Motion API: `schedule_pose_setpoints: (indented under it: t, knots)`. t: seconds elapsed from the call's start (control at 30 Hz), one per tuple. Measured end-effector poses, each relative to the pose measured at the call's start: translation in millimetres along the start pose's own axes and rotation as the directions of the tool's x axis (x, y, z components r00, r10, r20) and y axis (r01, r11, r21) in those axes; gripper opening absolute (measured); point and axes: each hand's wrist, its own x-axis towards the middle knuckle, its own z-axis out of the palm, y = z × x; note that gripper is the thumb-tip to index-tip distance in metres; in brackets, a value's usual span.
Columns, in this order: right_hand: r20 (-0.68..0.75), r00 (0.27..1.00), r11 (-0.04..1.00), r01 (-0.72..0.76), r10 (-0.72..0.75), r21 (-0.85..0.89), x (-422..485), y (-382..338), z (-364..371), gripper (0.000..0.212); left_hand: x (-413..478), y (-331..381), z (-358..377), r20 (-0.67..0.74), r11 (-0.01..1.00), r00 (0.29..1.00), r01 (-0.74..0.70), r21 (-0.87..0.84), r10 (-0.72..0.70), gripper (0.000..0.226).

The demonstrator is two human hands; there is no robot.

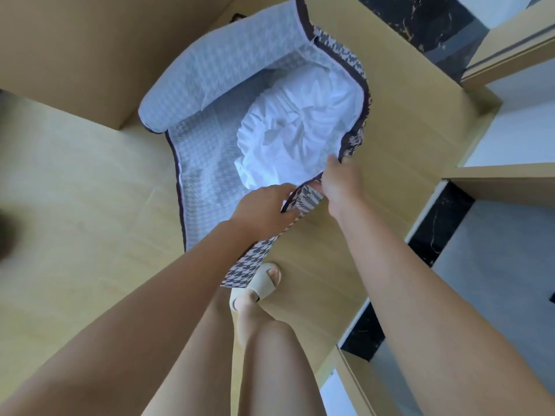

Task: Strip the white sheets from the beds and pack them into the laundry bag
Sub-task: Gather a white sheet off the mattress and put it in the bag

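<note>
Nearest the camera, below the laundry bag [210, 94], two bare legs stand on the pale wooden floor [90, 190]. One foot, in a cream slipper [258, 285], is planted just beside the bag's near lower corner, where the houndstooth outer cloth hangs down to the floor.

Both bare forearms reach forward to the bag's near rim. The left hand [264, 205] is clenched on that rim, its fingers curled over the dark-trimmed edge so that a flap of the patterned cloth is folded out beside it. The right hand [341, 183] grips the same rim just beside the left, at the bag's near right corner, with its fingers wrapped over the edge and mostly hidden from view. Between the two hands the rim is lifted and the bag's mouth gapes wide.

Inside the bag, just past the hands, the white sheets [294, 136] lie crumpled in a heap against the right wall, resting on the pale checked lining. The lining on the left side of the bag is bare.

The far wall of the bag stands up and curls over. A tall light-brown wooden panel [75, 46] rises beyond the bag on the left, and black veined stone [435, 22] shows beyond it on the right.
</note>
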Motion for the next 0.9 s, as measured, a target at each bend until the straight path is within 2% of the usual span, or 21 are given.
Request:
schedule_pose_setpoints:
  t: [0.1, 0.13, 0.17, 0.23, 0.27, 0.3, 0.37, 0.4, 0.43, 0.47, 0.53, 0.6, 0.63, 0.67, 0.7, 0.77, 0.83, 0.9]
  knots:
    - [0.006, 0.999, 0.996, 0.035, -0.036, 0.085, -1, 2, 18, 0.017, -13, -39, 12, 0.241, 0.984, 0.96, 0.114, 0.14, -0.145, 0.019]
    - [0.001, 0.999, 0.992, 0.051, -0.052, 0.117, -2, 4, 23, 0.016, -19, -54, 15, 0.272, 0.973, 0.941, 0.158, 0.166, -0.2, 0.015]
    - [-0.001, 0.997, 0.989, 0.074, -0.075, 0.131, -6, 8, 28, 0.018, -26, -67, 18, 0.262, 0.963, 0.931, 0.218, 0.16, -0.254, 0.015]
    - [0.029, 0.99, 0.981, 0.133, -0.139, 0.139, -23, 22, 38, 0.021, -40, -84, 25, 0.119, 0.938, 0.934, 0.324, 0.121, -0.337, 0.023]
    - [0.068, 0.986, 0.984, 0.145, -0.152, 0.104, -34, 32, 44, 0.03, -45, -85, 29, 0.017, 0.933, 0.943, 0.327, 0.152, -0.333, 0.021]
    - [0.121, 0.983, 0.99, 0.135, -0.139, 0.041, -46, 42, 51, 0.052, -50, -78, 34, -0.055, 0.926, 0.955, 0.295, 0.237, -0.291, 0.018]
    - [0.217, 0.976, 0.997, 0.025, -0.009, -0.071, -67, 65, 63, 0.092, -57, -54, 45, -0.045, 0.904, 0.983, 0.179, 0.388, -0.176, 0.01]
    - [0.233, 0.97, 0.992, -0.04, 0.066, -0.115, -72, 77, 68, 0.096, -60, -43, 50, -0.018, 0.902, 0.992, 0.121, 0.415, -0.125, 0.012]
    - [0.219, 0.969, 0.988, -0.085, 0.112, -0.131, -75, 87, 68, 0.088, -64, -37, 55, -0.023, 0.908, 0.997, 0.081, 0.411, -0.078, 0.015]
    - [0.185, 0.975, 0.989, -0.107, 0.124, -0.1, -73, 93, 66, 0.069, -68, -38, 59, -0.066, 0.922, 0.997, 0.062, 0.382, -0.04, 0.017]
    - [0.118, 0.988, 0.995, -0.096, 0.097, -0.011, -66, 99, 55, 0.035, -78, -53, 62, -0.173, 0.977, 0.985, 0.053, 0.208, -0.016, 0.026]
    - [0.098, 0.995, 0.999, -0.034, 0.034, -0.01, -62, 100, 46, 0.034, -92, -74, 64, -0.184, 0.977, 0.974, 0.097, -0.188, -0.132, 0.034]
    - [0.099, 0.995, 0.999, 0.019, -0.015, -0.04, -63, 99, 44, 0.036, -96, -84, 63, -0.167, 0.901, 0.962, 0.132, -0.414, -0.217, 0.041]
    - [0.103, 0.993, 0.995, 0.065, -0.057, -0.076, -62, 99, 43, 0.037, -96, -95, 64, -0.172, 0.81, 0.935, 0.163, -0.564, -0.309, 0.052]
    - [0.111, 0.99, 0.989, 0.1, -0.088, -0.108, -62, 100, 42, 0.037, -93, -109, 67, -0.184, 0.743, 0.889, 0.22, -0.632, -0.419, 0.065]
    - [0.13, 0.986, 0.981, 0.123, -0.103, -0.149, -60, 109, 48, 0.038, -86, -138, 77, -0.108, 0.623, 0.748, 0.454, -0.637, -0.655, 0.082]
    - [0.117, 0.987, 0.978, 0.129, -0.111, -0.163, -56, 123, 53, 0.037, -78, -159, 90, 0.087, 0.423, 0.61, 0.638, -0.644, -0.788, 0.079]
    - [0.098, 0.989, 0.982, 0.125, -0.112, -0.139, -55, 137, 55, 0.037, -70, -166, 100, 0.257, 0.25, 0.586, 0.644, -0.723, -0.768, 0.056]
